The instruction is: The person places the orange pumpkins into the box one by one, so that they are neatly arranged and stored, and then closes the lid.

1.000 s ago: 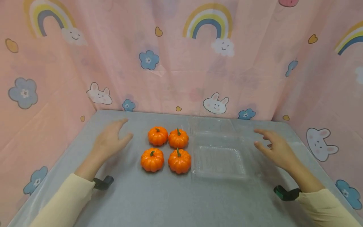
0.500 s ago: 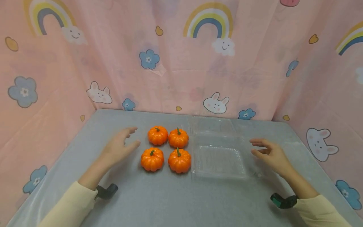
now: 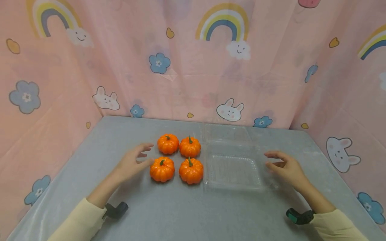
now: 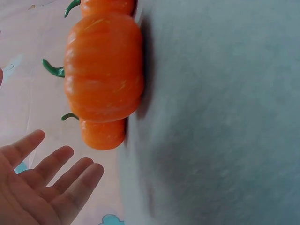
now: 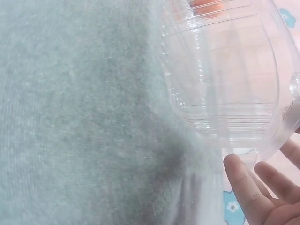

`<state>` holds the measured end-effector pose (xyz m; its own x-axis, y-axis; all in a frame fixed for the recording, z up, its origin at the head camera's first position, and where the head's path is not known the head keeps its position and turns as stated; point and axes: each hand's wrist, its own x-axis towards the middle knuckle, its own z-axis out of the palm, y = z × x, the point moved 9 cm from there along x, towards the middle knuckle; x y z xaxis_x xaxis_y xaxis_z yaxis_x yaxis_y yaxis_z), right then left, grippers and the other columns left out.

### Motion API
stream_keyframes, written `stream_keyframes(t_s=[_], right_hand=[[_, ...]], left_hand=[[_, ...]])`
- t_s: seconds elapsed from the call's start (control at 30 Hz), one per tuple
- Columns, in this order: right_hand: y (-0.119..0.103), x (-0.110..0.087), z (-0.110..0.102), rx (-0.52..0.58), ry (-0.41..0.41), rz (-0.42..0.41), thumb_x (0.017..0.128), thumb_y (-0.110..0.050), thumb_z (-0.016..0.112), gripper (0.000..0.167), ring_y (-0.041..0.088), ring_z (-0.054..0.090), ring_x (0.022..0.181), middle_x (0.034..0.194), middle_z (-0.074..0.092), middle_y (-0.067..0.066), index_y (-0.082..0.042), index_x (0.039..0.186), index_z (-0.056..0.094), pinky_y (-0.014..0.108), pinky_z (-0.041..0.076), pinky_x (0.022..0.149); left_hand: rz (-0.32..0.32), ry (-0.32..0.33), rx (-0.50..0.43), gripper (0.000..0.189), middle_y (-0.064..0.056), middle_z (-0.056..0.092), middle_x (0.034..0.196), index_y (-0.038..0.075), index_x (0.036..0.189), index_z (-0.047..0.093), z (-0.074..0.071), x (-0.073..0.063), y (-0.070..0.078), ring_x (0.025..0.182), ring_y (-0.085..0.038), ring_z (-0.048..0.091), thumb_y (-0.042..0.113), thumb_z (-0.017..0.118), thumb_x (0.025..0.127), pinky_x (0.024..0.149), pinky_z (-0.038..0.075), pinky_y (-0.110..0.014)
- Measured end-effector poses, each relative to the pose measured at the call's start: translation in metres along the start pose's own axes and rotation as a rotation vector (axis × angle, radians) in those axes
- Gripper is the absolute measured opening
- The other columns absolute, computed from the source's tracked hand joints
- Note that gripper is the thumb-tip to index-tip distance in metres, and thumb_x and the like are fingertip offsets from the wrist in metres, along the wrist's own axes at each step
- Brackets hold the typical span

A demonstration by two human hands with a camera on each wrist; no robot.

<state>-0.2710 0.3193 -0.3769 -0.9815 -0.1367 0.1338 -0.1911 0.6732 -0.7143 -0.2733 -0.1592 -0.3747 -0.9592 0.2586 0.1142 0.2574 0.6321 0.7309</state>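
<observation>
Several small orange pumpkins with green stems stand in two rows left of centre, among them the near left pumpkin (image 3: 162, 169) and the near right pumpkin (image 3: 191, 171). My left hand (image 3: 134, 164) is just left of them, thumb tip right at the near left pumpkin. In the left wrist view its fingers (image 4: 75, 180) are spread, with a pumpkin (image 4: 104, 68) beyond them. A clear plastic box (image 3: 235, 170) lies to the right of the pumpkins, its lid (image 3: 227, 134) laid back behind it. Close to the box's right side is my right hand (image 3: 286, 169), fingers loosely bent and holding nothing.
Everything stands on a grey cloth-covered table (image 3: 193, 214). A pink curtain (image 3: 193, 83) with rainbows, rabbits and flowers hangs along its back and sides. A dark camera mount (image 3: 117, 210) sticks out from the left wrist, another dark mount (image 3: 300, 216) from the right.
My left hand has moved right and nearer, up to the near left pumpkin. My right hand has come slightly left and nearer, beside the box. Pumpkins and box stay put.
</observation>
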Motion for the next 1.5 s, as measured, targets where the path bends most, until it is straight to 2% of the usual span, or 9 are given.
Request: stream_keyframes(t_s=[0.13, 0.2, 0.4, 0.6, 0.77, 0.87, 1.07, 1.4, 1.5], right_hand=[[0.003, -0.001, 0.001, 0.009, 0.000, 0.029, 0.095, -0.023, 0.060, 0.041, 0.014, 0.071, 0.080, 0.130, 0.055, 0.028, -0.001, 0.129, 0.055, 0.023, 0.057, 0.065], [0.004, -0.002, 0.001, 0.018, 0.000, 0.044, 0.095, -0.024, 0.060, 0.041, 0.017, 0.071, 0.078, 0.131, 0.054, 0.027, -0.001, 0.129, 0.055, 0.025, 0.057, 0.065], [0.009, -0.003, 0.004, 0.067, -0.019, 0.074, 0.096, -0.023, 0.059, 0.044, 0.015, 0.072, 0.079, 0.134, 0.052, 0.028, 0.001, 0.131, 0.053, 0.026, 0.059, 0.067], [0.008, -0.002, 0.009, 0.139, -0.042, 0.050, 0.096, -0.018, 0.058, 0.043, 0.012, 0.072, 0.085, 0.132, 0.051, 0.033, 0.007, 0.131, 0.051, 0.029, 0.060, 0.068], [0.011, -0.003, 0.010, 0.140, -0.048, 0.053, 0.096, -0.017, 0.058, 0.042, 0.007, 0.070, 0.088, 0.130, 0.051, 0.033, 0.007, 0.130, 0.051, 0.029, 0.060, 0.069], [0.012, -0.003, 0.010, 0.148, -0.047, 0.056, 0.096, -0.016, 0.058, 0.041, 0.006, 0.069, 0.089, 0.127, 0.055, 0.029, 0.006, 0.130, 0.051, 0.030, 0.060, 0.069], [0.012, -0.003, 0.011, 0.183, -0.058, 0.057, 0.096, -0.015, 0.057, 0.041, 0.005, 0.068, 0.089, 0.118, 0.064, 0.005, 0.007, 0.130, 0.050, 0.030, 0.060, 0.070], [0.016, -0.003, 0.013, 0.247, -0.073, 0.060, 0.096, -0.014, 0.058, 0.041, 0.006, 0.069, 0.091, 0.112, 0.065, -0.010, 0.008, 0.130, 0.049, 0.030, 0.060, 0.071], [0.017, -0.003, 0.014, 0.256, -0.075, 0.067, 0.096, -0.014, 0.058, 0.041, 0.007, 0.069, 0.091, 0.113, 0.065, -0.009, 0.008, 0.130, 0.049, 0.031, 0.060, 0.072]], left_hand=[[0.007, -0.022, -0.031, 0.055, -0.019, 0.051, 0.140, 0.014, 0.140, 0.046, 0.007, -0.001, -0.001, 0.119, -0.038, 0.056, 0.027, 0.066, 0.090, 0.093, 0.053, -0.049], [0.006, -0.036, -0.045, 0.057, -0.019, 0.050, 0.140, 0.013, 0.140, 0.046, 0.010, -0.001, -0.002, 0.119, -0.038, 0.056, 0.026, 0.067, 0.088, 0.093, 0.053, -0.048], [0.003, -0.068, -0.075, 0.061, -0.020, 0.050, 0.139, 0.010, 0.139, 0.047, 0.019, -0.002, -0.005, 0.119, -0.038, 0.055, 0.024, 0.071, 0.085, 0.093, 0.053, -0.046], [0.003, -0.081, -0.094, 0.059, -0.019, 0.052, 0.135, 0.011, 0.136, 0.049, 0.026, -0.002, -0.008, 0.117, -0.037, 0.057, 0.021, 0.073, 0.083, 0.091, 0.055, -0.044], [0.005, -0.101, -0.112, 0.058, -0.017, 0.054, 0.133, 0.011, 0.134, 0.051, 0.031, -0.002, -0.009, 0.115, -0.035, 0.057, 0.019, 0.073, 0.081, 0.090, 0.055, -0.041], [0.001, -0.113, -0.109, 0.058, -0.016, 0.054, 0.135, 0.011, 0.134, 0.052, 0.033, -0.002, -0.010, 0.115, -0.034, 0.057, 0.018, 0.073, 0.081, 0.090, 0.055, -0.040], [-0.015, -0.128, -0.098, 0.058, -0.012, 0.053, 0.137, 0.014, 0.133, 0.052, 0.035, -0.002, -0.010, 0.115, -0.033, 0.056, 0.017, 0.074, 0.079, 0.091, 0.055, -0.039], [-0.028, -0.151, -0.111, 0.060, -0.012, 0.054, 0.137, 0.013, 0.133, 0.051, 0.039, 0.000, -0.012, 0.111, -0.030, 0.058, 0.015, 0.075, 0.077, 0.092, 0.054, -0.040], [-0.032, -0.148, -0.121, 0.060, -0.012, 0.054, 0.136, 0.013, 0.132, 0.052, 0.039, 0.000, -0.012, 0.111, -0.030, 0.058, 0.014, 0.076, 0.076, 0.092, 0.054, -0.040]])
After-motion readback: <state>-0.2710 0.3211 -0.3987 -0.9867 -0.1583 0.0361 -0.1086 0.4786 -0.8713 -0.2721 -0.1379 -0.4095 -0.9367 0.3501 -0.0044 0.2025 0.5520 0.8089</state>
